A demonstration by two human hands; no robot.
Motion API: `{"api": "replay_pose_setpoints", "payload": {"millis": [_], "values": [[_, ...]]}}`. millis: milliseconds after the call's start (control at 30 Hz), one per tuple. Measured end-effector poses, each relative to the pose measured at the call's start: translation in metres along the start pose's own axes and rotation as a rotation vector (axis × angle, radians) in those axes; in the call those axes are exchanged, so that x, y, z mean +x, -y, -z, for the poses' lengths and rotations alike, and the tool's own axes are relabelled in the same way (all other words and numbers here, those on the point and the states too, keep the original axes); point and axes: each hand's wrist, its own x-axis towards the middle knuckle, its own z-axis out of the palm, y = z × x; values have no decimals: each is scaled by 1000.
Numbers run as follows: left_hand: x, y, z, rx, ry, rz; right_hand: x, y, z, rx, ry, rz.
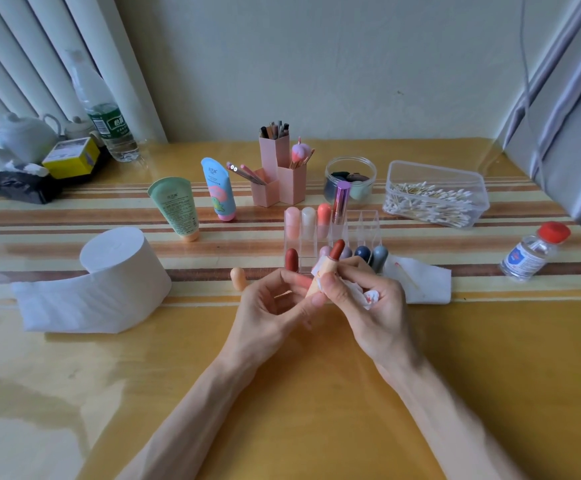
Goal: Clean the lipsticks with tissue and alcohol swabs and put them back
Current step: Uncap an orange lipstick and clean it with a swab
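An open lipstick (330, 263) with a peach case and a brick-red bullet stands tilted between my hands at the table's middle. My left hand (275, 306) pinches its base. My right hand (365, 303) grips a crumpled tissue (368, 297), stained red, against the case. Its peach cap (238, 278) lies on the table to the left. Just behind, a clear organiser (358, 230) holds several capped lipsticks. A flat tissue (420, 282) with a used swab lies to the right.
A toilet-paper roll (119, 261) sits at left. At right stand an alcohol bottle (533, 252) and a clear box of cotton swabs (434, 195). Two tubes (178, 209), pink brush holders (278, 178) and a jar (349, 180) line the back.
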Motion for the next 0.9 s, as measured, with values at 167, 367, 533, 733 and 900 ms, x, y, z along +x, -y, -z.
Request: {"api": "replay_pose_setpoints", "payload": {"millis": [167, 367, 533, 733, 900], "values": [[0, -5, 2, 31, 182, 79, -1, 4, 4, 23, 11, -3], [0, 5, 2, 79, -20, -12, -2, -2, -1, -12, -9, -24], [0, -3, 6, 18, 167, 52, 0, 0, 3, 39, 3, -37], [-5, -4, 1, 44, -1, 1, -1, -1, 3, 71, 14, -42], [-3, 2, 2, 3, -84, -23, -1, -1, 1, 88, 2, -54]]}}
